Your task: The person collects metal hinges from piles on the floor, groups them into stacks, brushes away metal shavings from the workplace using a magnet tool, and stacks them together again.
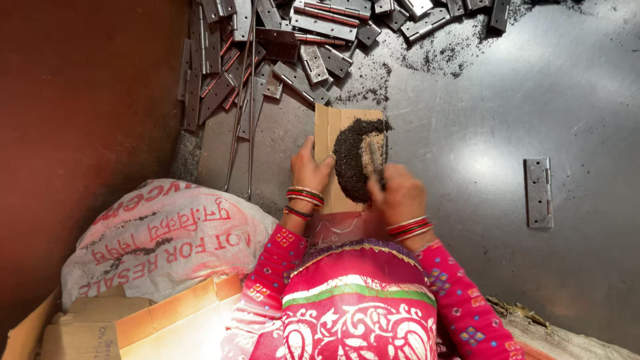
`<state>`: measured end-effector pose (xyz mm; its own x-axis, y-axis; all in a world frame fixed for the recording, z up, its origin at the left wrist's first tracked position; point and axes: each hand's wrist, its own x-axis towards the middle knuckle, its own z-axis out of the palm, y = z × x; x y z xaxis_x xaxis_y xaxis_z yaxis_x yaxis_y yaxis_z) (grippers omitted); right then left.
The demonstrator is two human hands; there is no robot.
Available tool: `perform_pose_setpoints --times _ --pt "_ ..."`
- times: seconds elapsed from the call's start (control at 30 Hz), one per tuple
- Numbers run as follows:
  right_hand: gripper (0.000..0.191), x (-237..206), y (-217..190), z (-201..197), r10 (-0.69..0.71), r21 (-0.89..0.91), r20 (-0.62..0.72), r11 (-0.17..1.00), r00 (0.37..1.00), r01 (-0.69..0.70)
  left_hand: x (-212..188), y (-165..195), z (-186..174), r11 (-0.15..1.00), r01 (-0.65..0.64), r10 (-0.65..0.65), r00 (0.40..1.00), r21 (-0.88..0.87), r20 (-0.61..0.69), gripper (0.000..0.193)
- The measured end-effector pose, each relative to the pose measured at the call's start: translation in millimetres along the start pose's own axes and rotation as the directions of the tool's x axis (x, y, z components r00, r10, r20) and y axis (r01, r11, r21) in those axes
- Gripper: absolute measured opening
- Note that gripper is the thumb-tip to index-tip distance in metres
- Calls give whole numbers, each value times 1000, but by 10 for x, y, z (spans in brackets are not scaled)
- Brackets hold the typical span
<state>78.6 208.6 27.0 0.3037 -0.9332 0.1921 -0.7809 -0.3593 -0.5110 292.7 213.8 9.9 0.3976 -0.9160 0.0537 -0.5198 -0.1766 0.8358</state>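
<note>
Head camera view, looking straight down at a person's two hands working on a dark grey metal surface.

In the middle lies a flat piece of brown cardboard bearing a heap of fine black metal filings, spread in a curved shape. The left hand rests on the cardboard's left edge, fingers pressed down flat on it and close together, holding nothing else. The right hand sits at the near right corner of the cardboard, fingers curled and pinching a small thin metal piece that points away from the person and touches the heap of filings. What kind of piece it is cannot be told.

Both wrists carry red and gold bangles, and the sleeves are pink with small patterned squares.

At the far edge lies a large pile of grey metal hinges, some with reddish pins, tumbled over one another. More black filings are scattered on the surface just near that pile. Two thin metal rods run from the pile toward the near side, left of the cardboard.

One single hinge, opened flat, lies well apart on the right.

On the near left sits a white printed sack, with cardboard boxes just beside it. A dark red wall fills the left side.
</note>
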Motion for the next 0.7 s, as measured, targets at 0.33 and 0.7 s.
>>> perform_pose_setpoints --times 0.33,0.7 --pt "25 -119 55 -36 9 78 -7 997 1000 -8 -33 -216 79 988 94 -89 995 -126 47 40" --pt "24 -1186 667 -1218 217 -14 -41 976 975 -218 32 -392 229 595 346 -201 938 -725 282 49"
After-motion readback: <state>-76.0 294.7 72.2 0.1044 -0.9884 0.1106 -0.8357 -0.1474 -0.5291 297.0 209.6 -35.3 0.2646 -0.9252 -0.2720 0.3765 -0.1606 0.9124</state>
